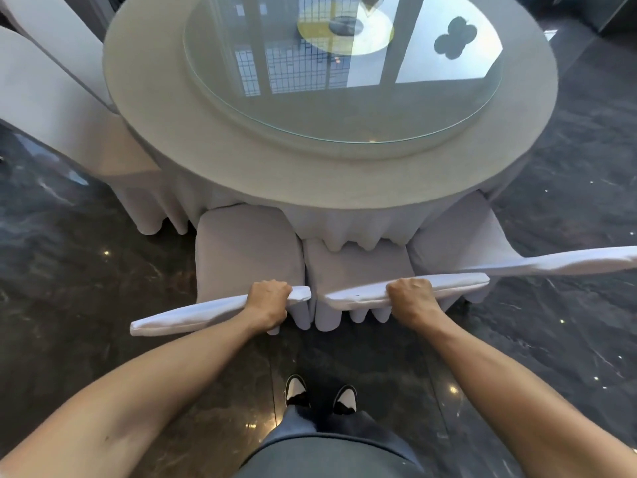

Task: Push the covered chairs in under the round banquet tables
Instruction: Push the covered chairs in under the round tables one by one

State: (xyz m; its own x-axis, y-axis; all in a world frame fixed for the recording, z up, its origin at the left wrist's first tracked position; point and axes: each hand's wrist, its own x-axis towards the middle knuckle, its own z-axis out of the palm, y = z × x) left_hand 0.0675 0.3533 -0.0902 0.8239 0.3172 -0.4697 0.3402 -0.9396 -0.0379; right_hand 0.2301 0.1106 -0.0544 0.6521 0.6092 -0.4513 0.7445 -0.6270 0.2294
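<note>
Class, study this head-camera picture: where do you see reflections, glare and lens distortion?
Head view: the round glass turntable mirrors window grids and sky; small glare spots dot the dark polished marble floor; wide-angle distortion bows the white-covered chair backs gripped by the left hand and right hand.

The floor [86,270] is dark polished stone with pale veining, and small bright specks of light glint across it. A thin seam runs through the floor near the bottom middle. A round glass turntable [344,108] mirrors tall window mullions, a gridded building front and bright daylight, together with a dark clover-shaped silhouette near its far right edge. A yellow-green disc [344,32] with a dark object on it shows near the far edge. At the top right corner stands a grey wall or cabinet face [617,12].
</note>
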